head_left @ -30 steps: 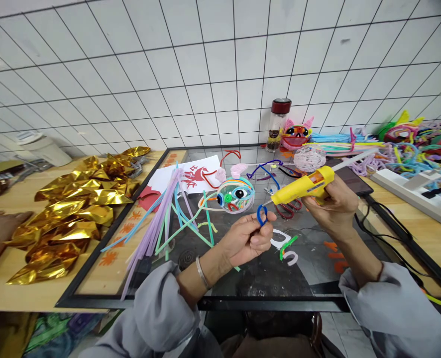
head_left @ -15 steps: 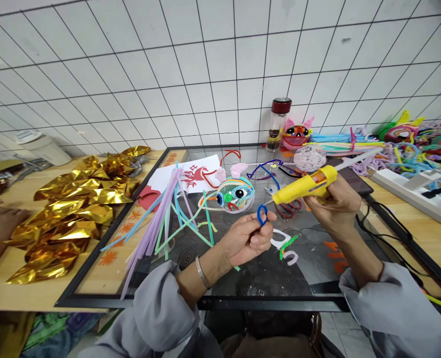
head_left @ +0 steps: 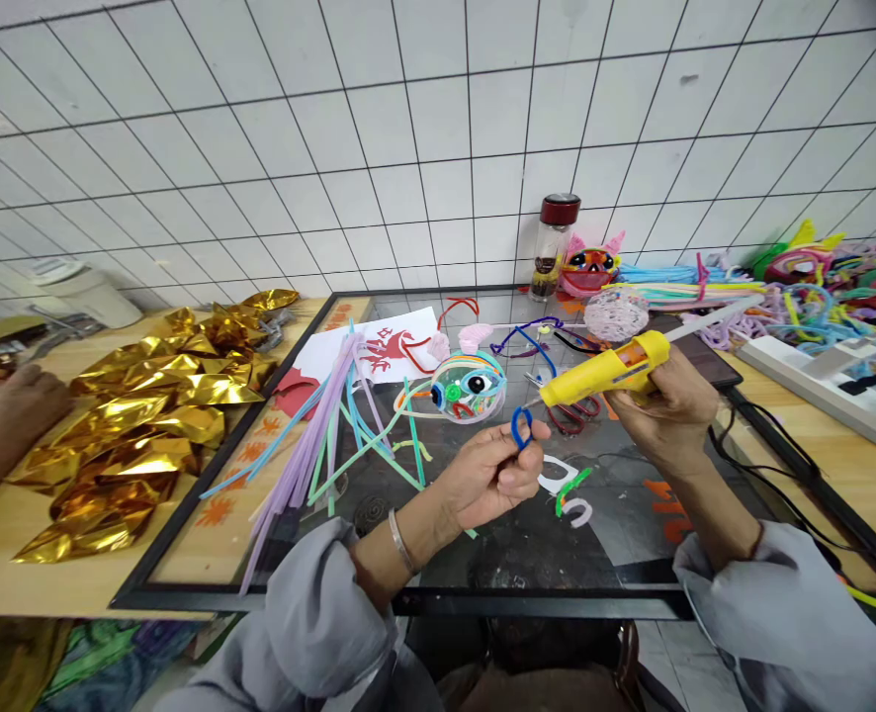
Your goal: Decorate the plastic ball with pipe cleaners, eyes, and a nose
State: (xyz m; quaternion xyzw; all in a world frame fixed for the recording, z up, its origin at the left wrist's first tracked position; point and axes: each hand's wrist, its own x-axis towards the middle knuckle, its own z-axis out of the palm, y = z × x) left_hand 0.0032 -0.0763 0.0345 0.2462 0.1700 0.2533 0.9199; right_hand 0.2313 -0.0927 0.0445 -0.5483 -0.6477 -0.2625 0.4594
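Between the thumb and fingers of my left hand (head_left: pixel 493 473) is a blue pipe cleaner (head_left: pixel 522 429) bent into a small loop. My right hand (head_left: pixel 667 405) grips a yellow hot glue gun (head_left: pixel 608 372), a white glue stick (head_left: pixel 716 318) jutting from its back. The gun's nozzle points left and down, at or very near the top of the blue loop; contact is hard to tell. Just behind my left hand lies a round fish-like craft (head_left: pixel 469 388) with large eyes. Dark red-handled scissors (head_left: pixel 572 417) rest behind the nozzle, partly hidden by the gun.
Purple and green pipe cleaners (head_left: pixel 311 445) spread across the black-framed glass board (head_left: pixel 438 600). Gold foil pieces (head_left: pixel 148 425) lie left, beside another person's hand (head_left: pixel 19 410). A lidded bottle (head_left: pixel 553 247) stands at the wall. A white power strip (head_left: pixel 831 391) and cables are at right.
My two hands, the blue loop and the glue gun stay almost still. At far left, the other person's hand has risen and moved further into view.
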